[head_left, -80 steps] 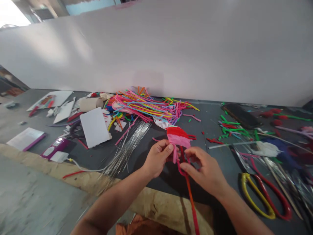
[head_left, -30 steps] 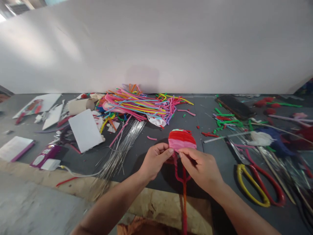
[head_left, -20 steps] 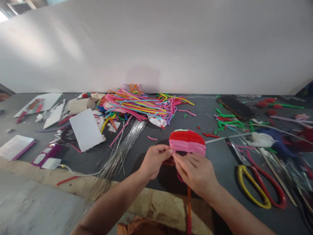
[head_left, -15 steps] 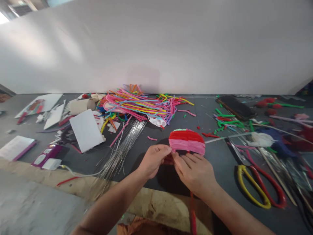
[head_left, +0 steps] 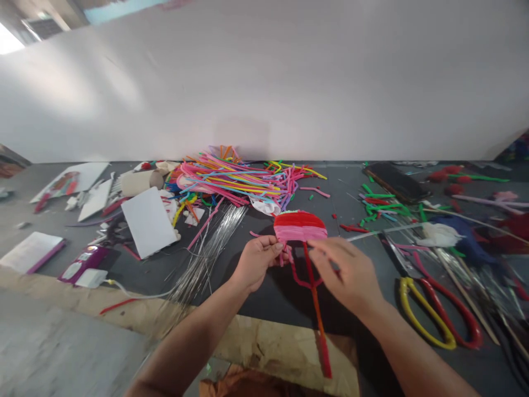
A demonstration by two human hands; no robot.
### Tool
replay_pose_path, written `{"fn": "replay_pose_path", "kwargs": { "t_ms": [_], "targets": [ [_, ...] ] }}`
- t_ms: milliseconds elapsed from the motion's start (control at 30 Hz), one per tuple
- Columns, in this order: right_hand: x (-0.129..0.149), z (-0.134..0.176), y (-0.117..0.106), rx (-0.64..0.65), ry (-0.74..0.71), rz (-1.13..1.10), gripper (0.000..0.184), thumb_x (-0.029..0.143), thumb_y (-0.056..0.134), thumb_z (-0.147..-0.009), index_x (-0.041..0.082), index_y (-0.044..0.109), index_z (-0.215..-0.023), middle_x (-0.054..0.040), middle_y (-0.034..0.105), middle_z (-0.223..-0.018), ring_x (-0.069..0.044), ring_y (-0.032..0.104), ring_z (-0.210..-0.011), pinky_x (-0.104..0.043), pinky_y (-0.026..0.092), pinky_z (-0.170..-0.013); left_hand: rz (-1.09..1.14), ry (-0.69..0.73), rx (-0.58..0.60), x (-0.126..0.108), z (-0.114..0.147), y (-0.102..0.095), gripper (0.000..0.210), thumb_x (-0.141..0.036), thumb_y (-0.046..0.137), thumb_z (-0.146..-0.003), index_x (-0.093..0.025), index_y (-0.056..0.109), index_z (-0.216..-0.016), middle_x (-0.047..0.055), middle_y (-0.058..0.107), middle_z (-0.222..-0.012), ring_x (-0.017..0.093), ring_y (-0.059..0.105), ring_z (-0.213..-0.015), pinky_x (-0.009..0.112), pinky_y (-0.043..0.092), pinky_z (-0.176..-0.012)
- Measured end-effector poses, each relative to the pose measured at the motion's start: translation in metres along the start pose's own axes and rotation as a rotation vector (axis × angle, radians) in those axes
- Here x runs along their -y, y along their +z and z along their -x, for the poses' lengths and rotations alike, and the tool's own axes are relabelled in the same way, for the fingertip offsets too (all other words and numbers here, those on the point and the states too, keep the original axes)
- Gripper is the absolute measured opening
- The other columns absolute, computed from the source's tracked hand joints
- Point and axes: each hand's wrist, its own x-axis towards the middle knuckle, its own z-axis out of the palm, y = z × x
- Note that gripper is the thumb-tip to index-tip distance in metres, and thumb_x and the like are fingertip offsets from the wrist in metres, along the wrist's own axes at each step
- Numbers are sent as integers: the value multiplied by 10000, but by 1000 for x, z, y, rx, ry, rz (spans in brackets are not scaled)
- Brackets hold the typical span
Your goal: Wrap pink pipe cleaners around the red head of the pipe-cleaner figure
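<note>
A pipe-cleaner piece (head_left: 301, 227), striped red and pink with a pale green top edge, is held up over the dark table. Its long red-orange stem (head_left: 316, 303) hangs down past the table's front edge. My left hand (head_left: 258, 263) pinches the piece's lower left corner, where a pink pipe cleaner (head_left: 295, 273) is bent round below in a loop. Just right of the stem is my right hand (head_left: 349, 275), fingers bent and apart, the fingertips close to the lower right edge. Whether they touch it is unclear.
A heap of coloured pipe cleaners (head_left: 243, 179) lies at the back, with thin metal wires (head_left: 210, 248) in front. On the right are scissors (head_left: 427, 314) with yellow and red handles, green offcuts (head_left: 386, 207) and a dark phone-like object (head_left: 397, 182). A white card (head_left: 149, 223) lies left.
My right hand has let go of the lower left edge and moved right, uncovering the stem and pink loop. The striped piece has shifted slightly left and up. My left hand keeps its pinch.
</note>
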Motion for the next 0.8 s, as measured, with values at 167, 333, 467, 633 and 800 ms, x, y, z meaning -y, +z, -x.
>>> {"fn": "replay_pose_path", "kwargs": {
  "t_ms": [167,333,467,633,800],
  "targets": [
    [-38,-5,4,-206,561,-364,342,444,537,-842,200,584,-1078,-83,622,-1042,-173,585,-822,-277,480,-625,92,47,36,-5,4,0,243,-298,752,-662,-101,628,-733,42,644,-704,95,594,-610,215,501,-607],
    [-38,-4,19,-31,872,-1013,429,504,634,-753,243,560,-1086,-30,653,-949,-132,601,-690,-243,479,-563,148,65,50,-8,7,0,246,-304,754,-663,-110,620,-734,28,618,-673,88,567,-584,223,501,-591],
    [-25,-6,20,29,895,-1231,323,418,688,-732,241,571,-975,9,664,-783,-86,557,-551,-187,414,-475,172,79,45,-11,10,2,262,-304,760,-656,-114,620,-769,23,614,-676,84,549,-574,224,498,-573],
    [-22,-7,18,-35,929,-1313,275,368,728,-697,220,590,-883,17,661,-770,-59,528,-522,-161,396,-451,192,91,88,-9,10,3,265,-278,768,-648,-123,604,-785,24,622,-735,95,558,-600,258,511,-603],
    [-19,-6,19,-5,963,-1334,291,375,745,-678,199,618,-872,-4,672,-824,-61,546,-542,-163,412,-463,220,112,71,-5,8,0,263,-266,777,-640,-135,581,-757,3,612,-693,77,538,-558,226,472,-589]
  ]
}}
